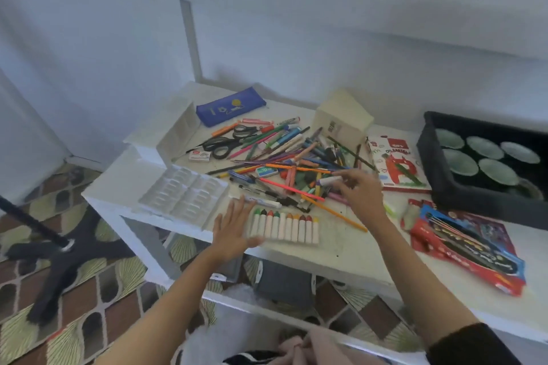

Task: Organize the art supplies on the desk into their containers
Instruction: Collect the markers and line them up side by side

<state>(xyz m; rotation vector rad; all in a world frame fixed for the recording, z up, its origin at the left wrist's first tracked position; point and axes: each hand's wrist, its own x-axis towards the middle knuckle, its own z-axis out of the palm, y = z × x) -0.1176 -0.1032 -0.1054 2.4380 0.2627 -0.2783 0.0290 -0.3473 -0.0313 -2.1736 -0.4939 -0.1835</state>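
Your left hand (234,227) flat, fingers straight, beside crayon row (284,227); right hand (360,191) pinches a crayon (330,180). Centre-right box (397,161): "OIL PASTEL".

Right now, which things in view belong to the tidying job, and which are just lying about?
Job: crayon row, pencil pile, scissors, white marker in the right hand, moulded tray, blue pencil case.
Lying about: black crate of bowls, chair base on the floor.

Crayon row (284,227) lies right of tray (184,195).
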